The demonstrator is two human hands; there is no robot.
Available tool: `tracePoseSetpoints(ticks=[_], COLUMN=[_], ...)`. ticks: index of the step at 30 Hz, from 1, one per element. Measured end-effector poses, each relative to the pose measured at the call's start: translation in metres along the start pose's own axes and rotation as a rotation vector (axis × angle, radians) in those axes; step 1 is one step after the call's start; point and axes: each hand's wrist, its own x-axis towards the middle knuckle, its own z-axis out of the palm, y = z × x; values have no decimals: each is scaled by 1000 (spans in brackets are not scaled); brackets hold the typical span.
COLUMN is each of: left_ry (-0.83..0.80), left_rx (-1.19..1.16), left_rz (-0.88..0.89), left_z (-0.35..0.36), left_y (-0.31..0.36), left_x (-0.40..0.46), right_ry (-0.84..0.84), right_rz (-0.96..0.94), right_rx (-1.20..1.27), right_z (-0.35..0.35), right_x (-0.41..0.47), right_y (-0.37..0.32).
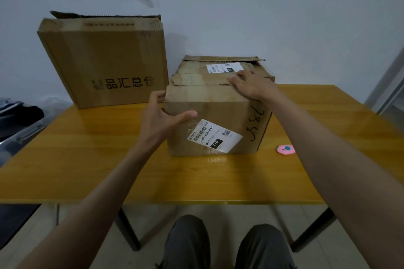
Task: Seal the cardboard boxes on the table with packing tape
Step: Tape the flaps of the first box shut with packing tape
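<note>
Your widest open stretch is the near part of the surface, bare wood from the front edge up to the small box. That box sits mid-surface and blocks the centre; your left hand wraps its near left corner, and your right hand lies flat on its top flaps. Behind it to the left, the tall box stands against the wall, closing off the far left. Only a narrow gap separates the two boxes. To the right of the small box the wood is open, apart from a small pink object lying near its lower right corner.
</note>
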Motion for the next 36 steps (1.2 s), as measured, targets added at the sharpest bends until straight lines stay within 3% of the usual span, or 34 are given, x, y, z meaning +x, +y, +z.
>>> tracePoseSetpoints(ticks=[2, 5, 8, 12, 15, 18, 20, 22, 26, 31, 34, 36], left_ry=[48, 51, 56, -31, -31, 175, 345, 462, 602, 814, 820, 810], left_rx=[-7, -8, 202, 597, 710, 624, 581, 542, 314, -136, -327, -335], left_rz=[34, 139, 291, 526, 708, 912, 954, 979, 860, 394, 123, 3], left_z=[7, 6, 3, 25, 57, 86, 103, 116, 123, 127, 131, 128], left_y=[9, 45, 100, 145, 140, 125, 113, 100, 82, 74, 68, 64], left_x=[3, 23, 49, 65, 60, 58, 58, 53, 50, 50, 49, 55], right_ry=[2, 10, -110, -230, -225, -17, 144, 179, 185, 237, 268, 281], right_rz=[22, 72, 130, 178, 142, -52, -101, -89, -63, -40, -44, -46], right_rx=[98, 438, 743, 814, 878, 1229, 1271, 1257, 1325, 1376, 1382, 1388], right_z=[-6, -10, 4, 36, 29, -3, -20, -21, -6, 1, 5, 6], right_x=[-4, -14, -29, -53, -62, -58, -56, -49, -39, -31, -32, -32], right_y=[4, 19, 33, 47, 52, 46, 35, 30, 28, 18, 21, 20])
